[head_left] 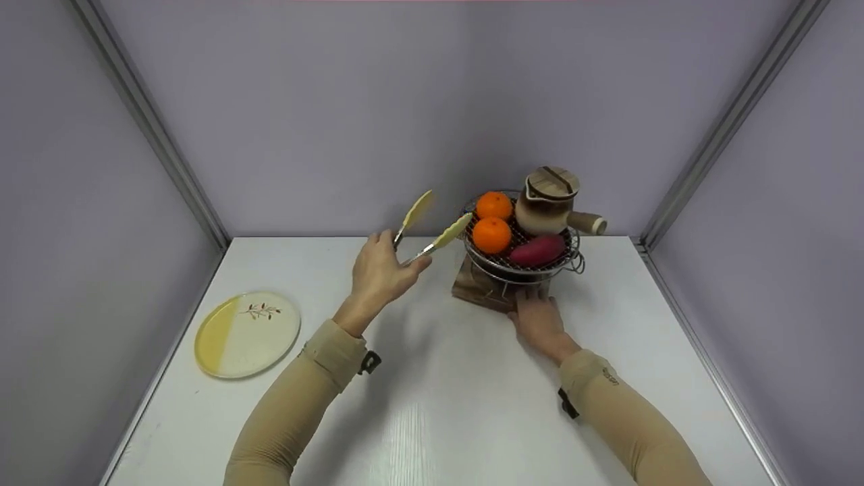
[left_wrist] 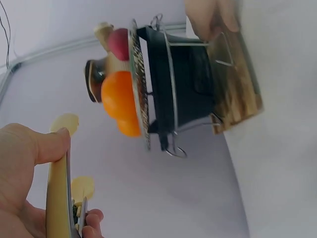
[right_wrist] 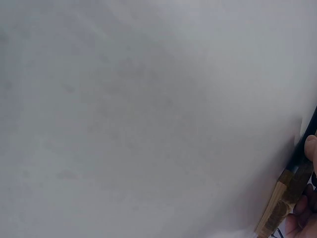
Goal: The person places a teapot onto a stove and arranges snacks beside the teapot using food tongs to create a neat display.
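My left hand (head_left: 383, 271) holds a pair of tongs (head_left: 451, 231) with pale yellow tips, spread apart, pointing toward the stove. The tips are to the left of two oranges (head_left: 492, 235) on a round wire grill (head_left: 505, 260). A purple-red sweet potato (head_left: 538, 250) and a brown-and-cream pot (head_left: 540, 214) with a wooden lid share the grill. Beneath it is a dark stove (left_wrist: 183, 84) in a wire frame, on a wooden board (head_left: 476, 287). At the board's front right edge, my right hand (head_left: 538, 320) touches the wood, its fingertips partly hidden under the grill.
A round yellow-and-cream plate (head_left: 266, 337) with a leafy sprig pattern lies on the white table (head_left: 445, 405) at the left. Grey walls (head_left: 351, 121) enclose the table at the back and both sides. The pot's handle (head_left: 587, 223) sticks out to the right.
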`<state>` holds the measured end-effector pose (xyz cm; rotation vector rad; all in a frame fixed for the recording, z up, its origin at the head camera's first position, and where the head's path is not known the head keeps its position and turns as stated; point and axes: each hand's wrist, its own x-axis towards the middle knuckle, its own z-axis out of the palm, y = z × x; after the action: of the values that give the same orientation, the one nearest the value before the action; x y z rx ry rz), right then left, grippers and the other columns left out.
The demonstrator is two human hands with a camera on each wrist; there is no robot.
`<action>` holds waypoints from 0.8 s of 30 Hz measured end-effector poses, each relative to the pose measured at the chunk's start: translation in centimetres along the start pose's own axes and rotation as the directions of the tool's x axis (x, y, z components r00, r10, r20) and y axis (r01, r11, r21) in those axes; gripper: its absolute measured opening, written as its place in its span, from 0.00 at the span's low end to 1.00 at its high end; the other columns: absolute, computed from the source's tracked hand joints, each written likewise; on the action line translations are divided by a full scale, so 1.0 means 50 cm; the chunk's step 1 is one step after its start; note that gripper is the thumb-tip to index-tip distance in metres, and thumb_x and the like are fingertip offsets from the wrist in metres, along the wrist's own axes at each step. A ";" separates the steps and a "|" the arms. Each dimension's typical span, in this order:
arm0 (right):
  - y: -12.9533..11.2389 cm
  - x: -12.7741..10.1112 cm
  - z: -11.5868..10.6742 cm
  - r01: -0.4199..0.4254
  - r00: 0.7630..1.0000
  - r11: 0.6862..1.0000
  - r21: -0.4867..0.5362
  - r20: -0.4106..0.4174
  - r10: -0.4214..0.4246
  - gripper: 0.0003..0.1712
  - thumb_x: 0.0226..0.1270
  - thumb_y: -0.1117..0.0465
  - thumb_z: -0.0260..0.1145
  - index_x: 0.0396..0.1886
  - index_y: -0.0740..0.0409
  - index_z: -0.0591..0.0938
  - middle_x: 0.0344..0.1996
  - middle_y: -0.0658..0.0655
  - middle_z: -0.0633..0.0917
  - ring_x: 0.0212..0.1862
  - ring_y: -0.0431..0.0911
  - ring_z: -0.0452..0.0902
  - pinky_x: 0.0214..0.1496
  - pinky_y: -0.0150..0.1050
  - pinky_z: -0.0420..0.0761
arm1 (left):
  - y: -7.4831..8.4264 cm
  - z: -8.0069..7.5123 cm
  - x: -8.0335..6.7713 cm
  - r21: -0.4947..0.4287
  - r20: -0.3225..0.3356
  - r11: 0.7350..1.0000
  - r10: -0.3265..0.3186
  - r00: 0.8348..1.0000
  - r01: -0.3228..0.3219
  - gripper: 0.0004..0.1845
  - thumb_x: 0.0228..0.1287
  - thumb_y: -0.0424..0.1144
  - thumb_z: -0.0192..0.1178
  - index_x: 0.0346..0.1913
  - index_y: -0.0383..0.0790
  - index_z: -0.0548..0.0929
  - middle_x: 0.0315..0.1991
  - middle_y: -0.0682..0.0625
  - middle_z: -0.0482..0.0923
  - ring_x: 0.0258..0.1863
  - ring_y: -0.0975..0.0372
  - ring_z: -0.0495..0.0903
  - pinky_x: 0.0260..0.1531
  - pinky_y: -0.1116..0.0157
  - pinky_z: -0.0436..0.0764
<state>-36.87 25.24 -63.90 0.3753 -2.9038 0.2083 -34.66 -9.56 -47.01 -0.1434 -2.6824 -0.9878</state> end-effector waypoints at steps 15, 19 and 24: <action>-0.005 0.000 0.000 0.008 1.000 1.000 -0.022 -0.015 -0.008 0.30 0.78 0.55 0.76 0.66 0.72 0.77 0.65 0.78 0.81 0.62 0.74 0.81 0.56 0.69 0.84 | -0.186 0.047 -0.014 -0.032 -0.045 0.959 -0.282 0.958 0.281 0.53 0.70 0.61 0.75 0.81 0.23 0.67 0.66 0.26 0.74 0.62 0.35 0.82 0.60 0.40 0.84; -0.003 0.000 0.001 0.006 1.000 1.000 -0.008 -0.025 -0.006 0.31 0.78 0.55 0.76 0.67 0.72 0.77 0.65 0.78 0.80 0.62 0.74 0.81 0.57 0.69 0.83 | -0.224 0.068 -0.022 -0.015 -0.031 0.936 -0.352 0.935 0.352 0.52 0.71 0.61 0.73 0.79 0.23 0.67 0.66 0.26 0.72 0.62 0.34 0.82 0.60 0.38 0.84; -0.003 -0.002 -0.002 -0.001 1.000 1.000 -0.001 -0.011 0.001 0.31 0.79 0.54 0.75 0.67 0.72 0.77 0.67 0.79 0.79 0.63 0.75 0.81 0.57 0.69 0.83 | -0.257 0.097 -0.036 0.011 0.013 0.905 -0.426 0.905 0.426 0.50 0.71 0.61 0.73 0.75 0.22 0.69 0.66 0.25 0.72 0.61 0.33 0.83 0.58 0.38 0.86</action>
<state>-36.71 25.15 -63.83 0.3715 -2.8934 0.2081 -36.43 -16.20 -59.06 0.4624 -2.7907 -1.0921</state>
